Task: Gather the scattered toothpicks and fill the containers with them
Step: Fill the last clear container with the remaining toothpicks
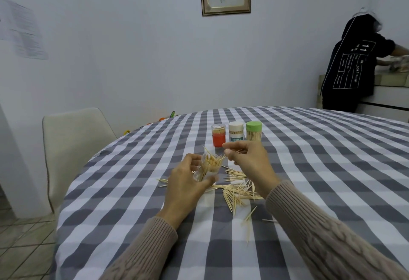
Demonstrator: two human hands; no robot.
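Head view: the left hand (188, 182) fingers wrap around a clear container (204, 168) stuffed with toothpicks, held tilted just above the desk (309, 169). The right hand (247, 160) fingers pinch a few toothpicks beside its mouth. Loose toothpicks (238, 191) lie under the hands. Three closed containers (236, 133) stand behind.

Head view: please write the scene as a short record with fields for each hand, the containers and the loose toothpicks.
left hand: holds clear jar, tilted, toothpicks sticking out
right hand: pinches a few toothpicks by the jar mouth
closed containers: red, white, green, in a row behind
loose toothpicks: scattered on checked cloth
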